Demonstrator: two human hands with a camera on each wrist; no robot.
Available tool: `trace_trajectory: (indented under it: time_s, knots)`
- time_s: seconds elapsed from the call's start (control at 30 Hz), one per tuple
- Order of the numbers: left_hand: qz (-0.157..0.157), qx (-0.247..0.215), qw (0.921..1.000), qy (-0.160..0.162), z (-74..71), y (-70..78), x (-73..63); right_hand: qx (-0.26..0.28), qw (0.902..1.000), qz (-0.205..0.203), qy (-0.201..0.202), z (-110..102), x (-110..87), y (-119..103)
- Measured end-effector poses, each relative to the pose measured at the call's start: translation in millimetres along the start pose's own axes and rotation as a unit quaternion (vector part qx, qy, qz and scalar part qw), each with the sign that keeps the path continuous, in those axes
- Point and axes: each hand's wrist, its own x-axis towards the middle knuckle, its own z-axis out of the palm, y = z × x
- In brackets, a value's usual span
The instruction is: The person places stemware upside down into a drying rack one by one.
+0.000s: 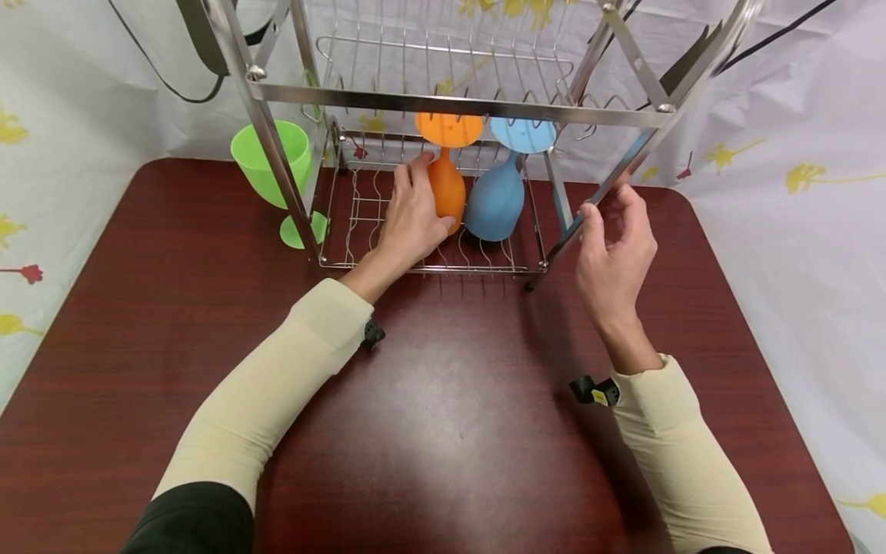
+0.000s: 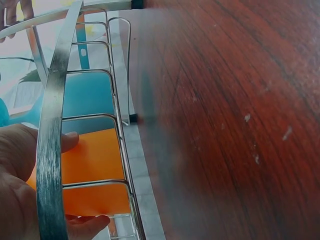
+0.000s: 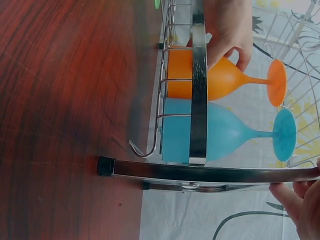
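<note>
An orange goblet (image 1: 448, 188) stands upside down in the lower tier of a metal dish rack (image 1: 457, 106), its round foot at the top. My left hand (image 1: 410, 215) grips it by the bowl, thumb on the near side and fingers behind. Just right of it a blue goblet (image 1: 495, 201) is also upside down, leaning slightly. At the rack's right side, my right hand (image 1: 618, 258) holds the slanted post, with thumb and fingers about it; in the right wrist view its fingertips (image 3: 287, 196) touch that post. Part of the orange bowl is hidden by my left hand.
A green goblet (image 1: 273, 165) stands upright on the table left of the rack, behind its left post. An upper wire tier (image 1: 443, 50) hangs over the lower one. Dark utensils hang at both rack sides. The reddish-brown table (image 1: 450, 431) extends in front; a patterned sheet (image 1: 796, 231) hangs behind.
</note>
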Motion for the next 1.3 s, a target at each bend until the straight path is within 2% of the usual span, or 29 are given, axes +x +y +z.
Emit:
trace_trajectory:
  time_s: [0.23,0.47,1.1,1.3]
  knots:
    - [-0.008,0.005,1.0,-0.001,-1.0,-0.3,-2.1,-0.005,1.0,-0.006,-0.003,0,-0.4,1]
    - [-0.019,0.011,0.9998,0.002,-5.4,0.0,-7.1,0.0,0.9995,0.03,0.01,3,-0.9,1]
    - [-0.012,0.0,0.9999,-0.006,-24.0,13.6,-28.4,-0.014,0.9991,0.038,0.009,3,-1.3,4]
    - [0.005,0.0,1.0,-0.004,-26.4,17.2,-35.9,-0.022,0.9988,0.043,0.012,2,-1.9,2]
